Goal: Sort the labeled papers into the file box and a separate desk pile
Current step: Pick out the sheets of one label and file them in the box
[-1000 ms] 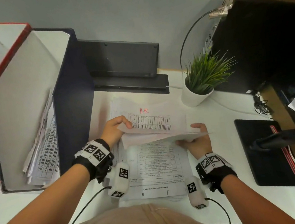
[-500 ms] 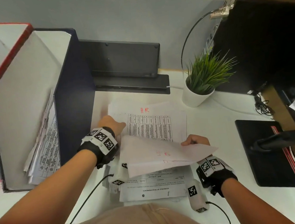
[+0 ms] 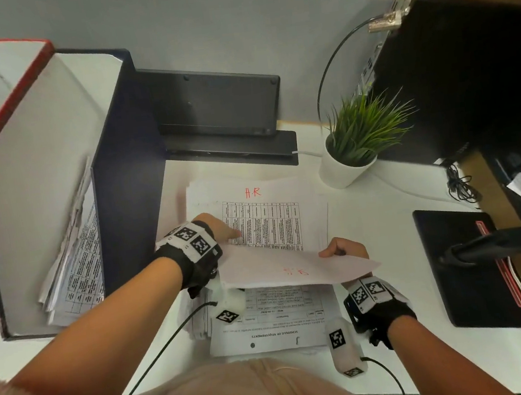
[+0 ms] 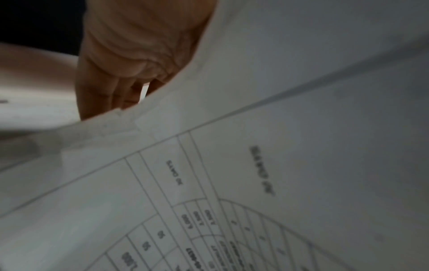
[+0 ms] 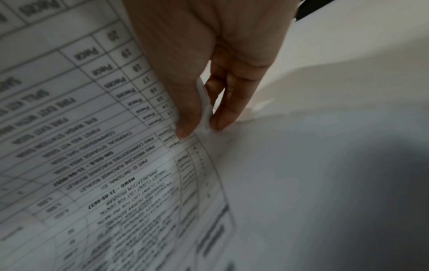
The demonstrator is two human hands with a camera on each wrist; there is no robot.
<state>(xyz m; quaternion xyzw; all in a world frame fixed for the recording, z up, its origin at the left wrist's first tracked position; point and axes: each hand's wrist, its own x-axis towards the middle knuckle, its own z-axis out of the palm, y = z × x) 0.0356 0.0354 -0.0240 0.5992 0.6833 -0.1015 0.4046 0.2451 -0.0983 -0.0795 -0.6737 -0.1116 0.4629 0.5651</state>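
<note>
The right hand (image 3: 343, 249) pinches the right edge of a lifted sheet (image 3: 293, 268) between thumb and fingers (image 5: 223, 117), as the right wrist view shows plainly, with the paper's edge crumpled between the fingertips. The sheet hangs raised over the near pile of papers (image 3: 268, 336), its blank underside turned up and faint red writing showing through. The left hand (image 3: 220, 228) lies on the far pile (image 3: 261, 216), whose top page bears a printed table and the red letters "HR"; its fingers reach forward along the page's left side, and in the left wrist view the fingers (image 4: 111, 91) look straight and close together behind a paper edge, though whether they hold any sheet cannot be told. The far pile rests on the white desk (image 3: 383, 202) just right of the dark blue file box (image 3: 127, 180), which stands upright with a sheaf of printed papers (image 3: 78, 266) leaning inside it. A second box with a red edge (image 3: 13, 95) stands to its left. A potted plant (image 3: 360, 140) sits behind the piles, and a black monitor base (image 3: 469, 271) lies to the right.
</note>
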